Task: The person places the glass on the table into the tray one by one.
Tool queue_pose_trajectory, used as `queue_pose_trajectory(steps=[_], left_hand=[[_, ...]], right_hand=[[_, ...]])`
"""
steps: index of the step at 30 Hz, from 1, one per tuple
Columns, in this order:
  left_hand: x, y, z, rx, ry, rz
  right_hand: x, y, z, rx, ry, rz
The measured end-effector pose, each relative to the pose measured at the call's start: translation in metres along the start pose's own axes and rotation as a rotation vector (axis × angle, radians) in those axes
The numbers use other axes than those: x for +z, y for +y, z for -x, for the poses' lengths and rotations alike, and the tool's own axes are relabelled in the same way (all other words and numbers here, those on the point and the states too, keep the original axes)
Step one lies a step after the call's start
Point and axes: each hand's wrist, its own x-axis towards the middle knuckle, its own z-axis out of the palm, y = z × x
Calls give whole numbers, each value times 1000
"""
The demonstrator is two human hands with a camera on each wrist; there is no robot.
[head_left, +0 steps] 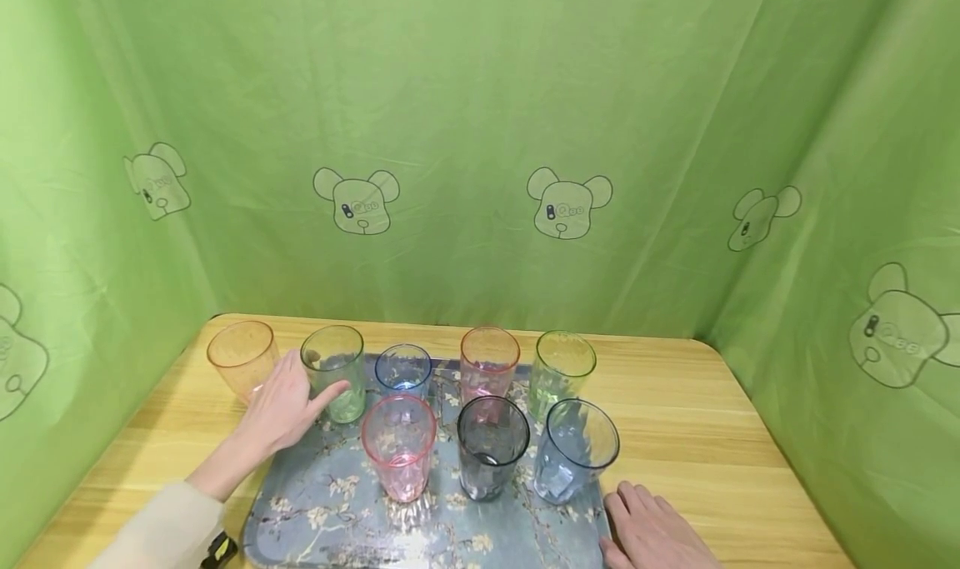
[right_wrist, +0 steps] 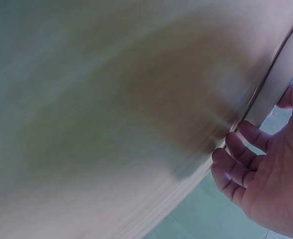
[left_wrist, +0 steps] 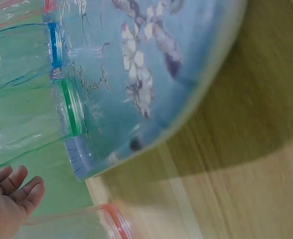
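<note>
My left hand (head_left: 279,411) is beside a green-rimmed tumbler (head_left: 347,404), thumb stretched across its near side. In the left wrist view its fingers (left_wrist: 31,195) are loosely bent, between that tumbler and an orange-rimmed tumbler (left_wrist: 117,219); whether they touch the green one I cannot tell. The green tumbler stands at the back left of a blue floral tray (head_left: 300,506), and the orange one on the table left of it. My right hand (head_left: 656,529) rests by the tray's right edge, holding nothing; in the right wrist view its fingers (right_wrist: 231,162) are slightly bent.
Behind on the tray are blue (head_left: 403,377), red-rimmed (head_left: 489,369) and yellow-green (head_left: 561,377) tumblers. Nearer stand pink (head_left: 401,461), black (head_left: 491,452) and grey-blue (head_left: 573,456) tumblers. A wooden table (head_left: 697,436) lies beneath, with green curtains (head_left: 465,119) around it.
</note>
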Motion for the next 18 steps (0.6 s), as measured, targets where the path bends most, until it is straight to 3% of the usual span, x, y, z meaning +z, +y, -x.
queue_pose_trajectory(steps=[18], left_hand=[[3,0,-10,-13,-9,3]], right_hand=[[0,1,0,-16,27,6]])
